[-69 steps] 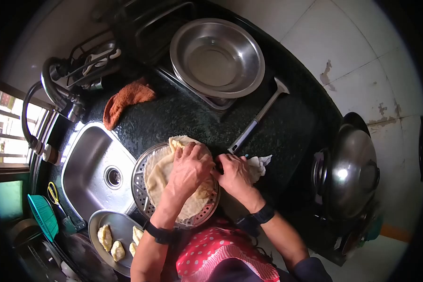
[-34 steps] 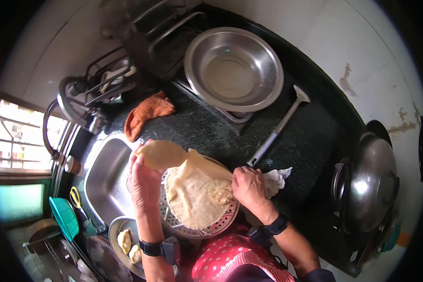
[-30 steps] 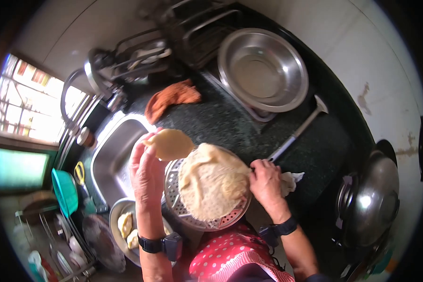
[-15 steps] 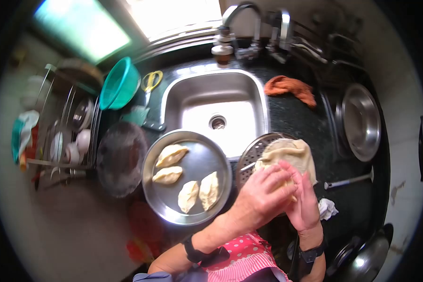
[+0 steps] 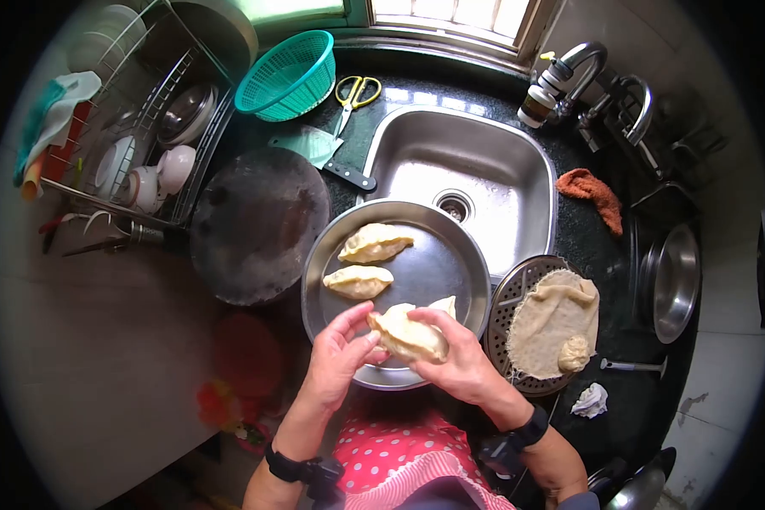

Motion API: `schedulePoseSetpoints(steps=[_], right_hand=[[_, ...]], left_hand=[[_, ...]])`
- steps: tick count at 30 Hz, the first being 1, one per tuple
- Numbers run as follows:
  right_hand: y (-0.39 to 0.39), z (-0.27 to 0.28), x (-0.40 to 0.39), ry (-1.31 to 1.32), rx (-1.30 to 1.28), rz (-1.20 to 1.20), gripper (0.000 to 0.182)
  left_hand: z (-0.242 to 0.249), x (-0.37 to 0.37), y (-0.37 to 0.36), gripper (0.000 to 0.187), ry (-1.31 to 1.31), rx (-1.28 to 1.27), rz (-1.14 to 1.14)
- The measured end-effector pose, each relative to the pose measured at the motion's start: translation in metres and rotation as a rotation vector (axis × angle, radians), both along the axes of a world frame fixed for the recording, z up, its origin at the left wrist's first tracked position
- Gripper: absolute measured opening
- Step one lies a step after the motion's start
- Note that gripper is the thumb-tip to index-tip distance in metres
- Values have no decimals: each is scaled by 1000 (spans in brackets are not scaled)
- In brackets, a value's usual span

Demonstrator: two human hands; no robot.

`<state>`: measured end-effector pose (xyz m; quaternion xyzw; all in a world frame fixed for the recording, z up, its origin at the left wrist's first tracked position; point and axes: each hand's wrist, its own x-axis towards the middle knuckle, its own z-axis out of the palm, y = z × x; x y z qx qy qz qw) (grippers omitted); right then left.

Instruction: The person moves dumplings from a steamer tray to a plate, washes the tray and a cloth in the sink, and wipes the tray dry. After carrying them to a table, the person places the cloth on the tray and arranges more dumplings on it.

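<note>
A pleated dough dumpling (image 5: 411, 337) is held between my two hands over the front of a round metal tray (image 5: 314, 255). My left hand (image 5: 342, 353) pinches its left end. My right hand (image 5: 463, 357) grips its right end with thumb and fingers. Two more dumplings, an upper one (image 5: 376, 243) and a lower one (image 5: 359, 281), lie in the tray's left part. Behind the held dumpling, others are partly hidden. To the right, a cloth (image 5: 544, 327) with a dough lump (image 5: 574, 354) on it covers part of a perforated metal plate (image 5: 501, 327).
Beyond the tray is a steel sink (image 5: 510, 221). At left stand a round dark board (image 5: 259, 225), a cleaver (image 5: 314, 146), yellow scissors (image 5: 348, 102), a green basket (image 5: 289, 76) and a dish rack (image 5: 166, 110). An orange cloth (image 5: 593, 195) and crumpled tissue (image 5: 590, 401) lie at right.
Both hands have moved left from above the cloth to above the tray, now with a dumpling plainly visible between them. The dough lump on the cloth has come into view. The camera view has shifted.
</note>
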<state>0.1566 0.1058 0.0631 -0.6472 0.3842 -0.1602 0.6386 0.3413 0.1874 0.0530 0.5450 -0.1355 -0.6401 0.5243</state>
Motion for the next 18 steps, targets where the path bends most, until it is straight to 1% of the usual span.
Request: schedulePoseSetpoints(steps=[1, 2, 4, 5, 6, 8, 9, 11, 12, 13, 14, 15, 16, 17, 18], right_hand=[[-2, -4, 6, 38, -255, -39, 54], [-7, -10, 8, 59, -264, -39, 54], [-20, -19, 10, 159, -486, -167, 50], [-28, -22, 12, 177, -510, -227, 46], [-35, -31, 11, 216, -543, -254, 46], [-45, -36, 10, 330, -666, -273, 46], [-48, -37, 10, 338, -670, -280, 46], [-57, -39, 11, 461, -776, -161, 43], [-61, -45, 12, 471, -773, -172, 43], [-64, -53, 13, 460, -852, -131, 42], [-65, -59, 14, 450, -925, -93, 41], [-66, -59, 16, 465, -951, -88, 39], [-67, -62, 17, 474, -943, -98, 39], [-67, -66, 17, 476, -962, -130, 39], [-67, -68, 16, 479, -980, -163, 39]], left_hand=[[-3, 1, -9, 51, -54, -45, -1], [-7, 5, -22, 53, -93, -78, -52], [-9, 6, -53, 57, -49, -96, -79], [-18, 6, -65, 57, -18, -105, -84], [-29, 4, -78, 58, 10, -118, -89], [-46, 1, -99, 61, -36, -141, -198], [-48, -1, -103, 64, -38, -105, -205], [-51, -5, -105, 69, -67, -11, -232], [-47, -5, -102, 72, -95, 52, -249], [-44, -5, -100, 73, -21, 42, -233], [-45, -5, -98, 73, -16, 50, -252], [-46, -5, -97, 73, -17, 30, -202], [-45, -4, -96, 73, -18, 8, -148], [-42, -4, -93, 68, 9, -4, -116], [-36, -2, -90, 68, 14, 0, -130]])
